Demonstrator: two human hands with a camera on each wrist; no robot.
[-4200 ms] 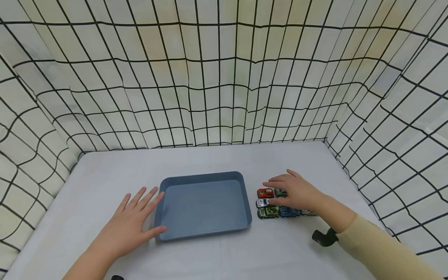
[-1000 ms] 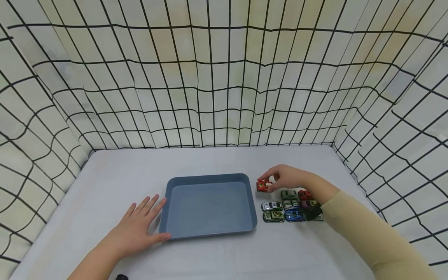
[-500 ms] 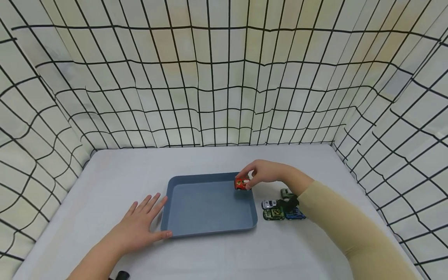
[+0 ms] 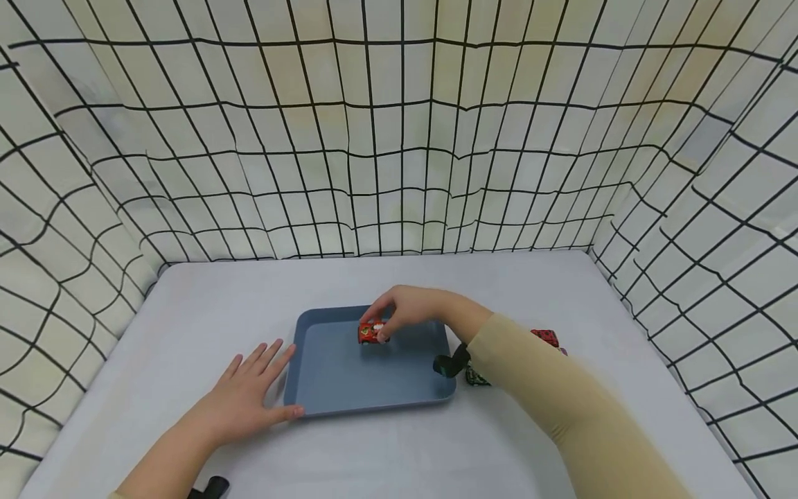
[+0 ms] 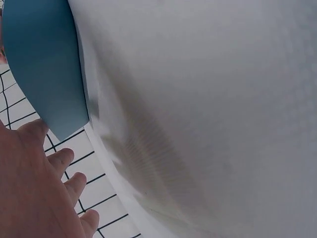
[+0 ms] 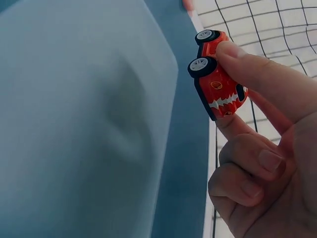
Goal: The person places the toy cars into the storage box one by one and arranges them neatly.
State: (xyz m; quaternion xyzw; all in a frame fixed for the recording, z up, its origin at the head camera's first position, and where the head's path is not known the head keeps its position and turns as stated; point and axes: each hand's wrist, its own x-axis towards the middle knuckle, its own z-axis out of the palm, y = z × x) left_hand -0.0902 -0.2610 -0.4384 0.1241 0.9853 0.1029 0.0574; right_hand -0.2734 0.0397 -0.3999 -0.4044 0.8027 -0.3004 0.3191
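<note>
My right hand (image 4: 408,308) pinches a red toy car (image 4: 370,332) between thumb and fingers, over the far middle of the blue-grey tray (image 4: 349,391). In the right wrist view the toy car (image 6: 214,74) shows its wheels and a white jagged stripe, and its shadow falls on the tray floor. My left hand (image 4: 246,395) lies with fingers spread at the tray's left side, thumb at the near-left corner. The left wrist view shows the left hand's fingers (image 5: 62,161) close by the tray wall (image 5: 49,69).
Right of the tray, more toy cars are mostly hidden behind the right sleeve (image 4: 548,395); a green car (image 4: 476,375) and a red car (image 4: 546,337) peek out. A black wrist mount (image 4: 451,362) overlaps the tray's right rim. Black-lined netting (image 4: 399,138) surrounds the white table (image 4: 218,298).
My right hand has picked the red toy car from the group at right and carried it left, past the tray's right rim, over the tray. The left hand stays at the tray's left side.
</note>
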